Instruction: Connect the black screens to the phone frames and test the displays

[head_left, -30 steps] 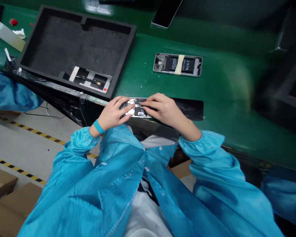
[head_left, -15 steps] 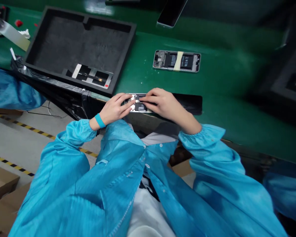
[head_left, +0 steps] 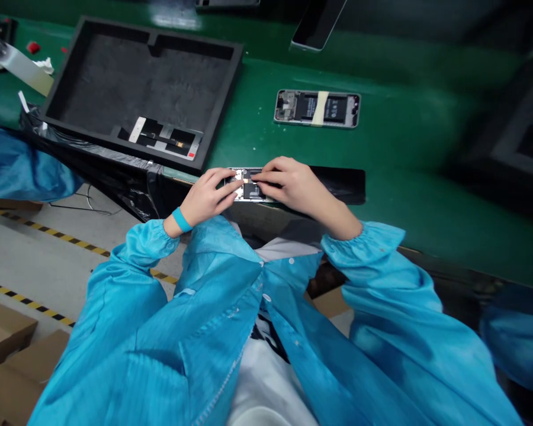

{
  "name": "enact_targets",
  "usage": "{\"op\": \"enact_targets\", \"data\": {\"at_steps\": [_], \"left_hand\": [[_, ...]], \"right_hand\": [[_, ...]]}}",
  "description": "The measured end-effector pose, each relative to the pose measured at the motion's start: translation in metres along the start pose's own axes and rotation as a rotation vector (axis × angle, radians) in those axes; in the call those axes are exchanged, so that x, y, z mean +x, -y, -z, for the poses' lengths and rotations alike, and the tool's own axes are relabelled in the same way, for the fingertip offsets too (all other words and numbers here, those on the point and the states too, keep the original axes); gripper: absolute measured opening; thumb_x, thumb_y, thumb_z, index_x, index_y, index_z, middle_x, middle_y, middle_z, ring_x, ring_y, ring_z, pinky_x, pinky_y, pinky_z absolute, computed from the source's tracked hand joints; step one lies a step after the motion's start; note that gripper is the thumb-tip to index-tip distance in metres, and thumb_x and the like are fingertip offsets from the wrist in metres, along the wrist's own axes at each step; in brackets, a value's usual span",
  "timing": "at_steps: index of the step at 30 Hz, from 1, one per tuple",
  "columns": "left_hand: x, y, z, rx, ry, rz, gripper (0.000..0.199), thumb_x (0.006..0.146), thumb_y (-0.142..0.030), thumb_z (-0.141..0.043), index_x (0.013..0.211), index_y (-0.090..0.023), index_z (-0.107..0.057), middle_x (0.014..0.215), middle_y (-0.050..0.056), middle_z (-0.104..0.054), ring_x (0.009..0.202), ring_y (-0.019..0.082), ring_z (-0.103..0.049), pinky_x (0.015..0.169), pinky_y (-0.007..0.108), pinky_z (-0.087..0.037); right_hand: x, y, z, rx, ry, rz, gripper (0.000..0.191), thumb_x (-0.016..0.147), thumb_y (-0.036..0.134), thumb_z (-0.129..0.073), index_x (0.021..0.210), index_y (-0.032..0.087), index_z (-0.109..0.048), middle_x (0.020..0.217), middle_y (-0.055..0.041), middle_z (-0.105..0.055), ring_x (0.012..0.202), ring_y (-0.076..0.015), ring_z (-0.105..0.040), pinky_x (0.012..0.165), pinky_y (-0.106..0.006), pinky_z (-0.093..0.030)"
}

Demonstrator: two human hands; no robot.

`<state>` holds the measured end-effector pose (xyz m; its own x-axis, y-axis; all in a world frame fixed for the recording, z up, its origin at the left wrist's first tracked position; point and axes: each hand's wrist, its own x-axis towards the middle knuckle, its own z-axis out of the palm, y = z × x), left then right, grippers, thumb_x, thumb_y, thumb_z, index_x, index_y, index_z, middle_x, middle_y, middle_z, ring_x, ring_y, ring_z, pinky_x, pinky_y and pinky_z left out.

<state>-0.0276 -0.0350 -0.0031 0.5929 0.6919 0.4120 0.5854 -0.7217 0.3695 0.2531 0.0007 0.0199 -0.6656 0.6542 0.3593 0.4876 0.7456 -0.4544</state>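
Note:
An opened phone body [head_left: 252, 190] lies at the front edge of the green bench, its circuit board and battery showing. My left hand [head_left: 208, 194] rests at its left end, fingers spread on the board and frame. My right hand [head_left: 289, 184] is over its right part, thumb and fingertips drawn together near the middle of the phone; whatever they pinch is too small to make out. A dark screen panel [head_left: 344, 184] lies beside the phone, partly under my right wrist. Farther back sits another opened phone [head_left: 317, 109] with a pale strip across its battery.
A black foam tray [head_left: 236, 65] at the left holds a screen part [head_left: 165, 138]. Behind are a dark phone [head_left: 318, 23] and, at far left, a clear bottle [head_left: 24, 65]. Blue sleeves of other people show at both sides. Cardboard boxes [head_left: 9, 331] stand on the floor.
The view has shifted slightly. Both hands stay at the phone with almost the same finger positions, and my left sleeve has moved a little to the right.

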Motion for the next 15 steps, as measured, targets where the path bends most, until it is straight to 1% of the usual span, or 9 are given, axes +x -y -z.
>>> {"op": "enact_targets", "data": {"at_steps": [2, 5, 10, 13, 15], "left_hand": [[0.0002, 0.0012, 0.0001, 0.041, 0.001, -0.027, 0.038, 0.111, -0.032, -0.050, 0.140, -0.021, -0.072, 0.141, 0.016, -0.067, 0.131, 0.029, -0.061, 0.113, 0.052, -0.055], [0.0001, 0.0030, -0.0010, 0.065, 0.016, -0.029, 0.038, 0.111, -0.032, -0.050, 0.140, -0.022, -0.072, 0.140, 0.015, -0.068, 0.129, 0.029, -0.062, 0.111, 0.052, -0.056], [-0.0006, 0.0049, -0.0024, 0.071, 0.003, -0.042, 0.039, 0.110, -0.033, -0.051, 0.140, -0.020, -0.072, 0.138, 0.016, -0.068, 0.129, 0.030, -0.063, 0.110, 0.053, -0.057], [0.0007, 0.0035, 0.0001, 0.109, 0.054, -0.035, 0.039, 0.111, -0.034, -0.048, 0.140, -0.021, -0.071, 0.139, 0.016, -0.068, 0.130, 0.030, -0.064, 0.111, 0.054, -0.058], [0.0027, 0.0004, 0.0031, 0.155, 0.102, -0.035, 0.040, 0.112, -0.035, -0.047, 0.140, -0.020, -0.071, 0.140, 0.016, -0.069, 0.131, 0.030, -0.064, 0.111, 0.054, -0.058]], "right_hand": [[-0.0003, -0.0004, 0.0001, -0.006, 0.015, -0.007, 0.036, 0.110, 0.039, -0.055, 0.118, 0.018, -0.083, 0.104, -0.0138, -0.073, 0.094, -0.0247, -0.066, 0.083, -0.040, -0.054], [-0.0010, -0.0005, 0.0005, -0.018, 0.018, 0.000, 0.038, 0.111, 0.041, -0.053, 0.118, 0.018, -0.083, 0.105, -0.0138, -0.073, 0.094, -0.0244, -0.065, 0.083, -0.040, -0.053], [-0.0014, 0.0006, 0.0015, -0.029, -0.004, 0.041, 0.037, 0.110, 0.037, -0.054, 0.118, 0.015, -0.083, 0.104, -0.0147, -0.072, 0.094, -0.0242, -0.066, 0.083, -0.040, -0.053], [-0.0012, 0.0014, 0.0020, -0.022, -0.016, 0.064, 0.037, 0.110, 0.036, -0.055, 0.118, 0.013, -0.082, 0.104, -0.0152, -0.072, 0.094, -0.0243, -0.066, 0.083, -0.039, -0.053], [-0.0012, 0.0020, 0.0022, -0.020, 0.004, 0.037, 0.037, 0.110, 0.037, -0.054, 0.118, 0.015, -0.082, 0.105, -0.0150, -0.072, 0.095, -0.0247, -0.066, 0.083, -0.040, -0.053]]}}
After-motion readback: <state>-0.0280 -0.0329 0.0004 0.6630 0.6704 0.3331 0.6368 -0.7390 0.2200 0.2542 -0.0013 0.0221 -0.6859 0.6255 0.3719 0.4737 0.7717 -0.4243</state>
